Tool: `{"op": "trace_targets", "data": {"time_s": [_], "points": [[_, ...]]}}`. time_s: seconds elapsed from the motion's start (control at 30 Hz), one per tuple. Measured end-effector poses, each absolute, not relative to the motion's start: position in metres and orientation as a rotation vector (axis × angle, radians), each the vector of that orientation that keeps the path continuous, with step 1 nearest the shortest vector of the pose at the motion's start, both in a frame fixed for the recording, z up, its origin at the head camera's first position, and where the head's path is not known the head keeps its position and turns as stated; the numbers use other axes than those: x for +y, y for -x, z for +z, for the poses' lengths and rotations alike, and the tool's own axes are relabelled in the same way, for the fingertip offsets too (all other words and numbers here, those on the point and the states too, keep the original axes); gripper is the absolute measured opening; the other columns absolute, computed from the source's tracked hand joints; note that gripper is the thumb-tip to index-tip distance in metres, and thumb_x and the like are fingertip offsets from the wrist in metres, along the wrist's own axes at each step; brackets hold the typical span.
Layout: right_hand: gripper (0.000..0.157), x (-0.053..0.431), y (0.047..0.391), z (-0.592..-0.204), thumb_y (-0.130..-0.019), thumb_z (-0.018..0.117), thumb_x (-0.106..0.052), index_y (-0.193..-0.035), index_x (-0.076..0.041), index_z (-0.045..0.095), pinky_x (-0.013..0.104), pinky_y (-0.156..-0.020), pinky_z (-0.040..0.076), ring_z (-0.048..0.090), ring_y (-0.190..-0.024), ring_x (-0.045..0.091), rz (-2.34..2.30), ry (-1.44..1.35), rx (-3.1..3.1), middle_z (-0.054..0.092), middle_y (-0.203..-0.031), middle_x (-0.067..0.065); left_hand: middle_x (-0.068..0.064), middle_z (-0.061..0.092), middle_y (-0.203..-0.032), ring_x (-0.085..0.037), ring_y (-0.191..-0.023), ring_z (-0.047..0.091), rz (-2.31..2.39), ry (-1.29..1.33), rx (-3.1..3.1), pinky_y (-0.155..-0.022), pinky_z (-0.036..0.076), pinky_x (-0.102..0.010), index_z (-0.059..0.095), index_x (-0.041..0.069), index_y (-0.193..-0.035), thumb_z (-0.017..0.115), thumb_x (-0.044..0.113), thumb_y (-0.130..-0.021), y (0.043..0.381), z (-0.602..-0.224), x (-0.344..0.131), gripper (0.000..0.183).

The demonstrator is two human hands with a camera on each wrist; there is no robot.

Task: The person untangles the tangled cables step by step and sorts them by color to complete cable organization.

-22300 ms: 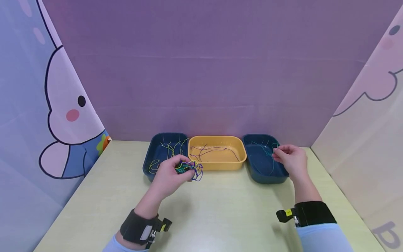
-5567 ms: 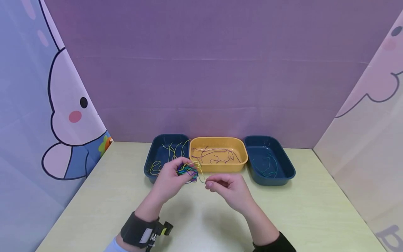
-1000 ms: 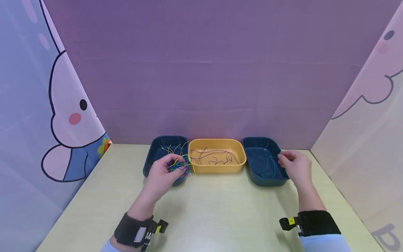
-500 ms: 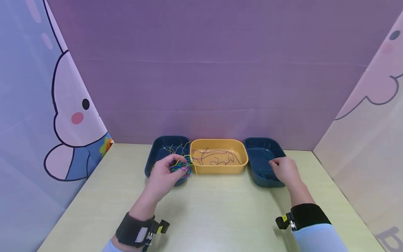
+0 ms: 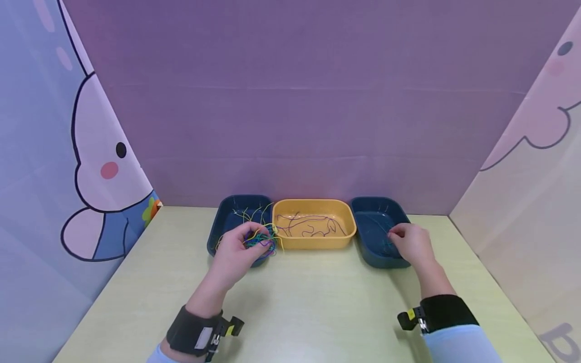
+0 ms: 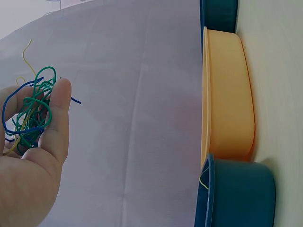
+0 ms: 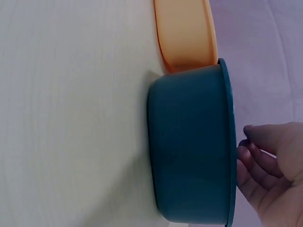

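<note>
In the head view my left hand (image 5: pixel 235 256) grips a tangled bundle of green, blue, purple and yellow strings (image 6: pixel 34 111) over the front of the left dark blue tray (image 5: pixel 220 224). A few loose ends stick out past the fingertips. My right hand (image 5: pixel 414 246) is at the right dark blue tray (image 5: pixel 383 262), thumb and index finger pinching a thin green string (image 5: pixel 380 224) that runs into it. Its fingertips reach just over the rim in the right wrist view. More green string lies in that tray, partly behind the hand.
Between the dark trays stands a yellow tray (image 5: pixel 313 243) with several purple strings (image 5: pixel 317 219) in it. Yellow strings (image 5: pixel 245 216) lie in the left tray, some over its rim. Behind the trays rises a purple backdrop (image 5: pixel 308 126), with printed panels on both sides.
Over the last second my right hand has moved left and slightly down, further over the right tray. The left hand stays nearly still. Since the earliest frame, more purple strings lie in the yellow tray.
</note>
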State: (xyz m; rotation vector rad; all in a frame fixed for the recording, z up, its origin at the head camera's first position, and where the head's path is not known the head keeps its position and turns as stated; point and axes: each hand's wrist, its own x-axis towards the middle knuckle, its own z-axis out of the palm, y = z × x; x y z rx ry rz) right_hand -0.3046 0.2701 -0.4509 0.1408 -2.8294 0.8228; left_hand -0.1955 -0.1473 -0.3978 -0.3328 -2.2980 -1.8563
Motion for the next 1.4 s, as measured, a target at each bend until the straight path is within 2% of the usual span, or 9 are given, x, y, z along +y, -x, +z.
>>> {"op": "trace_targets", "data": {"time_s": [0.23,0.37,0.47,0.5,0.63,0.9,1.4], "points": [[0.035,0.267,0.292,-0.434,-0.095,0.061,-0.033,-0.114,-0.003,0.064,0.047,-0.079,0.054,0.06,-0.092,0.029,0.995,-0.069,-2.658,0.066,-0.104,0.016,-0.011,0.06,-0.105,-0.02,-0.086,0.065,-1.878,0.362,-2.275,-0.072,0.057,-0.033,0.063,0.012,-0.099,0.069,0.007,-0.088,0.195,-0.398,-0.147,0.013],[0.043,0.261,0.283,-0.417,-0.091,0.066,-0.039,-0.117,-0.005,0.063,0.031,-0.077,0.055,0.062,-0.093,0.021,1.255,-0.03,-2.453,0.066,-0.107,0.012,-0.011,0.06,-0.105,-0.02,-0.086,0.065,-1.882,0.362,-2.269,-0.071,0.057,-0.033,0.063,0.011,-0.099,0.068,0.006,-0.088,0.195,-0.398,-0.147,0.013],[0.04,0.255,0.273,-0.406,-0.088,0.07,-0.031,-0.116,-0.004,0.063,0.019,-0.072,0.054,0.064,-0.09,0.016,1.561,-0.046,-2.227,0.067,-0.105,0.007,-0.011,0.06,-0.105,-0.02,-0.087,0.065,-1.876,0.36,-2.274,-0.071,0.057,-0.032,0.063,0.012,-0.099,0.068,0.006,-0.088,0.195,-0.398,-0.147,0.014],[0.039,0.254,0.27,-0.403,-0.087,0.072,-0.026,-0.116,-0.002,0.062,0.018,-0.07,0.054,0.064,-0.09,0.017,1.672,-0.061,-2.138,0.067,-0.104,0.007,-0.011,0.06,-0.105,-0.02,-0.087,0.065,-1.875,0.36,-2.276,-0.071,0.057,-0.032,0.063,0.012,-0.1,0.068,0.006,-0.088,0.195,-0.398,-0.147,0.014],[0.037,0.248,0.254,-0.398,-0.085,0.074,-0.015,-0.116,0.001,0.062,0.025,-0.074,0.054,0.064,-0.091,0.021,1.95,-0.114,-1.867,0.067,-0.105,0.01,-0.011,0.06,-0.105,-0.02,-0.086,0.065,-1.879,0.374,-2.273,-0.071,0.057,-0.033,0.063,0.012,-0.1,0.068,0.006,-0.089,0.195,-0.398,-0.147,0.014],[0.036,0.243,0.241,-0.408,-0.085,0.071,-0.004,-0.116,0.01,0.058,0.039,-0.079,0.051,0.063,-0.094,0.031,2.165,-0.143,-1.614,0.066,-0.103,0.018,-0.01,0.06,-0.104,-0.02,-0.087,0.065,-1.847,0.358,-2.281,-0.072,0.057,-0.032,0.064,0.013,-0.1,0.069,0.007,-0.088,0.195,-0.398,-0.148,0.014],[0.033,0.241,0.242,-0.416,-0.086,0.068,0.0,-0.115,0.011,0.057,0.039,-0.077,0.053,0.063,-0.095,0.033,2.177,-0.197,-1.665,0.067,-0.103,0.019,-0.009,0.061,-0.104,-0.019,-0.087,0.065,-1.85,0.351,-2.319,-0.072,0.057,-0.032,0.063,0.013,-0.101,0.068,0.007,-0.088,0.198,-0.399,-0.145,0.015]]}}
